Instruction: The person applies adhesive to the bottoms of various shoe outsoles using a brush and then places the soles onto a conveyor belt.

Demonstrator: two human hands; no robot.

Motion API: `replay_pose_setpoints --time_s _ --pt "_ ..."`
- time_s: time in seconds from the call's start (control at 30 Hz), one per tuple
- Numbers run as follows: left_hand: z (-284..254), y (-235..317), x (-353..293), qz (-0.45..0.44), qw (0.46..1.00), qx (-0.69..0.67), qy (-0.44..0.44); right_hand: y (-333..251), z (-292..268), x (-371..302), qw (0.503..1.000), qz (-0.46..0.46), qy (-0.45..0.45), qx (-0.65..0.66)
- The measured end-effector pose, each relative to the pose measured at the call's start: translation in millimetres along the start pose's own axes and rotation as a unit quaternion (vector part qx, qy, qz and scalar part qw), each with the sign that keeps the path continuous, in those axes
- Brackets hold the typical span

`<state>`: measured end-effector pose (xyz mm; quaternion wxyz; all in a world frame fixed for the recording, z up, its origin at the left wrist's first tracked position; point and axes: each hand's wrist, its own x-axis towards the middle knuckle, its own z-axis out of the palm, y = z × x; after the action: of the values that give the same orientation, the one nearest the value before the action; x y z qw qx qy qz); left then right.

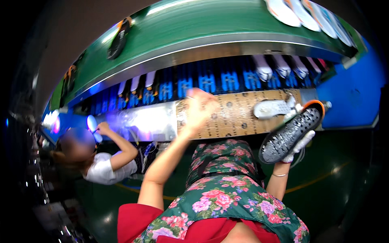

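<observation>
My right hand, in a white glove, is closed on a black shoe sole with an orange rim at its heel end. The sole is tilted, its holed, glossy face toward me. A pale grey shoe sole lies on the brown printed cardboard, just left of the held one. Something whitish sits between the two soles, too blurred to name. My bare left hand is over the cardboard's left part, smeared by motion. Whether its fingers hold anything does not show.
Beyond the cardboard runs a row of blue holders, some carrying white shoe parts. Above is a green belt with a black sole and several white soles. A co-worker sits left, beside a shiny metal plate.
</observation>
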<state>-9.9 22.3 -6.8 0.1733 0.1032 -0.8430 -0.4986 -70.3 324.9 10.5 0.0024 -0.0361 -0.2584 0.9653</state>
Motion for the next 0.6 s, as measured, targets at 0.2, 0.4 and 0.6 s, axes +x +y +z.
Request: replay_pose_setpoints --time_s 0.2,0.4,0.6 --pt "149 14 -96 -0.424 0.597 -0.543 -0.412 3 -12 0 0.999 0.044 0.02 -0.021" --pt "149 44 -98 -0.418 0.331 -0.738 -0.413 13 -26 -1 0.996 0.07 -0.018 -0.06" --pt "142 49 -95 -0.389 0.285 -0.817 -0.316 10 -42 -7 0.988 0.095 0.003 -0.122"
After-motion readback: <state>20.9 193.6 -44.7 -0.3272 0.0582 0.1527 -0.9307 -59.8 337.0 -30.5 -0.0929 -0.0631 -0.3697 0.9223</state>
